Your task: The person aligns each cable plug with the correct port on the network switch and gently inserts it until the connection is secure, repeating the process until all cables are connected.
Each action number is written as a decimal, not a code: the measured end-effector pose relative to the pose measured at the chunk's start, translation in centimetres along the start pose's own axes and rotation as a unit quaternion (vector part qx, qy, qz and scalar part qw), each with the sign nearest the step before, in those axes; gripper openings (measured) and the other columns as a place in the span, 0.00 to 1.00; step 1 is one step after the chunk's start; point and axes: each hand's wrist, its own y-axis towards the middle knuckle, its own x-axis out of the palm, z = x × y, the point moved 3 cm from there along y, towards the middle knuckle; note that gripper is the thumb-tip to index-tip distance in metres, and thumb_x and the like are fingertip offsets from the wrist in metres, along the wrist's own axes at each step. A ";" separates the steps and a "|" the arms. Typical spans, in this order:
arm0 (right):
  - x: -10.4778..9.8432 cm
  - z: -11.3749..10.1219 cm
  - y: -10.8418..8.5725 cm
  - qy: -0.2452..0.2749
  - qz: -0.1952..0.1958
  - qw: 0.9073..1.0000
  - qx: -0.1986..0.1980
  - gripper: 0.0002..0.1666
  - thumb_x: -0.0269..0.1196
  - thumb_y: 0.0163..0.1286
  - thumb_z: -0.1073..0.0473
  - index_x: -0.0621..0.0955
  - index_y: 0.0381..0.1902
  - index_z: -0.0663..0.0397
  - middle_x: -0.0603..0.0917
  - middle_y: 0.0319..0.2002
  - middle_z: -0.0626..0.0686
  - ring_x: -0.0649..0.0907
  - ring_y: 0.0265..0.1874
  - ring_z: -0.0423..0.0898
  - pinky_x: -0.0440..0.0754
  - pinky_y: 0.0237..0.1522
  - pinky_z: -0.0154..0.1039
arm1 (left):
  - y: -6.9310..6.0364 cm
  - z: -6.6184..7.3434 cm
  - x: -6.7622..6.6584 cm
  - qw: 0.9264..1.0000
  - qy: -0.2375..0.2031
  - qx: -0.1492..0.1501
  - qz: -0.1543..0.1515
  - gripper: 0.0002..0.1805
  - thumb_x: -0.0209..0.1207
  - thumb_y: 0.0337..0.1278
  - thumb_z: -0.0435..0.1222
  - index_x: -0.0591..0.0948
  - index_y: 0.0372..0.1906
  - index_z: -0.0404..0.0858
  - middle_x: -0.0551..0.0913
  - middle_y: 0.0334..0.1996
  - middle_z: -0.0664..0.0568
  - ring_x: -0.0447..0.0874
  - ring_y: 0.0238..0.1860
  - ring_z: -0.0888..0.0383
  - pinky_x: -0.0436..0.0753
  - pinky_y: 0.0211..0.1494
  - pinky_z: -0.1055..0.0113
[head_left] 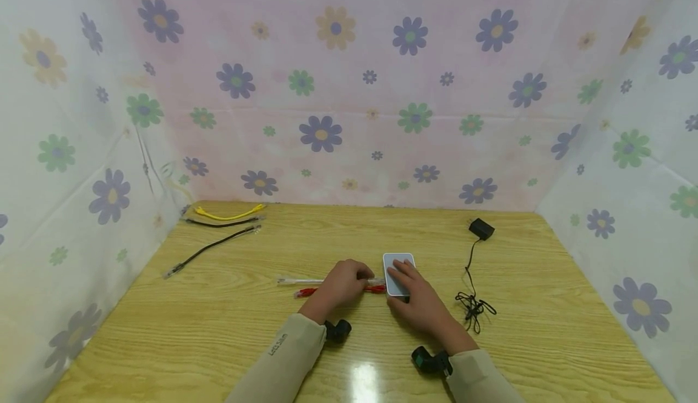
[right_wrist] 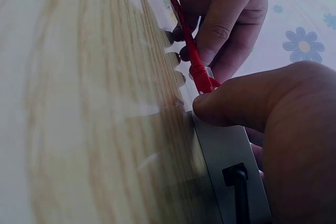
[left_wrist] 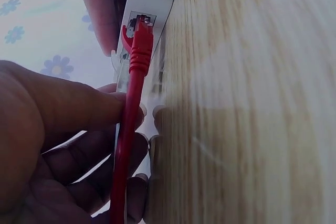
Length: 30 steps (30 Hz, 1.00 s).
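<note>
Router (right_wrist: 226, 148) sits near the middle of the counter (head_left: 218, 330), well in from its left and right edges, and from where I stand I can see the right hand (head_left: 422, 306) clasping it, fingers spread over its top and thumb pressed to its side. A red Ethernet cable (left_wrist: 135, 85) has its plug at a port there, its length trailing toward the counter's left edge. Just beside that, the left hand (head_left: 343, 285) has its thumb and fingers pinched on a white Ethernet cable (head_left: 302, 281); I can't tell whether its plug is in a port. A black cord (right_wrist: 241, 192) enters a socket on the router's side. Toward the counter's back left corner lie a yellow cable (head_left: 229, 217) and two short black cables (head_left: 212, 245); near the back right corner rests a black power adapter (head_left: 482, 229)
</note>
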 end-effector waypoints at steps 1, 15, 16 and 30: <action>0.0 0.0 0.0 0.001 -0.001 1.000 0.001 0.36 0.64 0.66 0.54 0.68 0.71 0.50 0.61 0.75 0.51 0.56 0.76 0.56 0.70 0.65 0.58 | 0.0 0.0 0.0 1.000 0.002 0.001 -0.001 0.10 0.56 0.66 0.33 0.86 0.46 0.40 0.86 0.44 0.49 0.84 0.45 0.53 0.82 0.47 0.58; 0.0 0.0 0.0 0.003 -0.006 1.000 0.003 0.36 0.64 0.67 0.54 0.68 0.71 0.50 0.61 0.75 0.51 0.55 0.76 0.55 0.69 0.66 0.58 | 0.2 -0.2 0.2 1.000 0.006 0.009 -0.006 0.10 0.57 0.66 0.34 0.86 0.46 0.40 0.87 0.44 0.50 0.84 0.46 0.53 0.82 0.49 0.58; 0.0 0.0 0.0 0.004 -0.006 1.000 0.004 0.36 0.64 0.67 0.54 0.68 0.71 0.50 0.61 0.75 0.51 0.55 0.76 0.55 0.69 0.66 0.58 | 0.2 -0.2 0.2 1.000 0.006 0.010 -0.007 0.10 0.57 0.66 0.34 0.86 0.46 0.40 0.87 0.44 0.50 0.84 0.47 0.53 0.82 0.49 0.58; -0.2 -0.4 0.0 0.011 -0.001 1.000 0.007 0.35 0.64 0.66 0.55 0.69 0.70 0.52 0.62 0.74 0.53 0.56 0.76 0.56 0.68 0.66 0.59 | 0.2 -0.1 0.4 0.999 0.015 0.030 0.000 0.10 0.56 0.66 0.32 0.86 0.46 0.39 0.86 0.45 0.48 0.84 0.47 0.53 0.82 0.49 0.59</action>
